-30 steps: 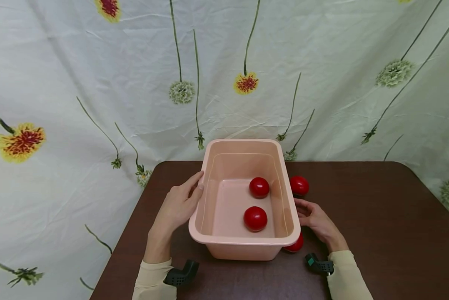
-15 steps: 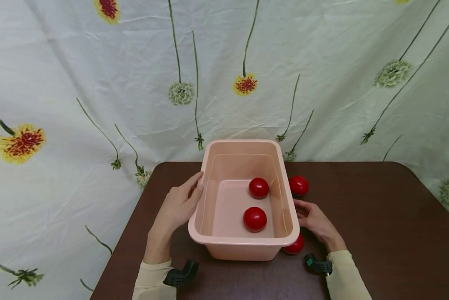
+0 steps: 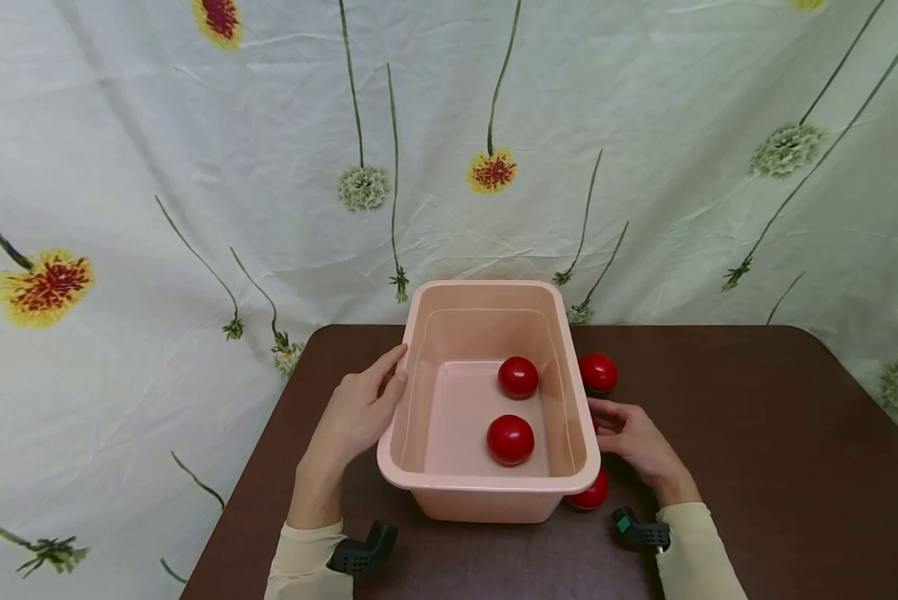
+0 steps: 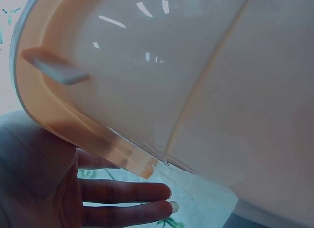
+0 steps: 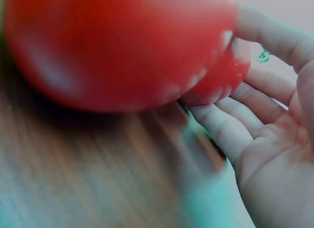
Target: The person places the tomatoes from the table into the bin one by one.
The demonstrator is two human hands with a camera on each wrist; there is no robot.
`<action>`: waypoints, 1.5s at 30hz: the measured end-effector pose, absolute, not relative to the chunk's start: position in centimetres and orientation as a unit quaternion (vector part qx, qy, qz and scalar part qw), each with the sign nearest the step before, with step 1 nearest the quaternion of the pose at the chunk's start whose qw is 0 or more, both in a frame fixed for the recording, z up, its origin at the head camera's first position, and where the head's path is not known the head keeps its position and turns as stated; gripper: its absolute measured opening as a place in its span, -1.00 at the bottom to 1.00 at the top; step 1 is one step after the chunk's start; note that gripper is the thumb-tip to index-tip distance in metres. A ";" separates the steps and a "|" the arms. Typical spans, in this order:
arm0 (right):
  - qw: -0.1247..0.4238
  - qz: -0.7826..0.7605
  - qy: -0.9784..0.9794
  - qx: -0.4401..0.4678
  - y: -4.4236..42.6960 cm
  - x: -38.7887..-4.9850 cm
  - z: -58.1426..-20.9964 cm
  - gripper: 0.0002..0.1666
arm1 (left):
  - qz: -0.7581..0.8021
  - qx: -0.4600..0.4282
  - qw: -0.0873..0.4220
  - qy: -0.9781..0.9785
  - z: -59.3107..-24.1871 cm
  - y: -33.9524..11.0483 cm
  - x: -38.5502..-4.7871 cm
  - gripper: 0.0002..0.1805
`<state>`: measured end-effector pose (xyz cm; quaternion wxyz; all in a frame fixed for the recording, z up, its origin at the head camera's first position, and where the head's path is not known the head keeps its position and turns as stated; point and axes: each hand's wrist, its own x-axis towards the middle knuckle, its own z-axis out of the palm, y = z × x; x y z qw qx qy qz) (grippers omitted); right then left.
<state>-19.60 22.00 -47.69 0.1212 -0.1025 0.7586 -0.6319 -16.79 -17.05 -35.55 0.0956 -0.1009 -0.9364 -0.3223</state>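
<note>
A pale pink plastic tub (image 3: 460,482) stands on the table with two glossy red tomatoes inside, a rear one (image 3: 518,377) and a front one (image 3: 511,439). My left hand (image 3: 355,414) touches its left side; in the left wrist view, straight fingers (image 4: 125,191) extend below the rim (image 4: 93,142). My right hand (image 3: 638,446) is by the right wall, fingers loosely extended against a tomato (image 5: 223,83) mostly hidden from the head view. The right wrist view has a nearer tomato (image 5: 117,51) in front of it. Whether the right fingers bear on the tub cannot be seen.
Outside the tub's right wall lie one tomato (image 3: 598,372) towards the back and another (image 3: 590,492) near the front corner, partly under the rim. The dark brown table (image 3: 764,442) extends to the right. A flower-patterned cloth (image 3: 449,225) hangs behind.
The hands, the tub and the tomatoes stay where they were. Only a very slight shift shows at the right hand, with a sliver of red now visible between its fingers.
</note>
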 end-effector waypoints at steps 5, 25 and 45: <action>0.102 -0.642 0.758 -0.064 22.0 -19.5 -46.8 -0.13 | -0.326 -0.099 0.089 -0.936 -35.5 -17.1 -16.8 -0.50; -0.036 -0.700 0.713 -0.027 21.2 -17.9 -41.5 -0.21 | -0.325 -0.095 0.088 -0.937 -35.5 -17.2 -16.6 -0.49; -0.137 -0.732 0.667 -0.017 19.8 -15.4 -36.7 -0.31 | -0.331 -0.092 0.078 -0.936 -35.4 -16.8 -16.7 -0.49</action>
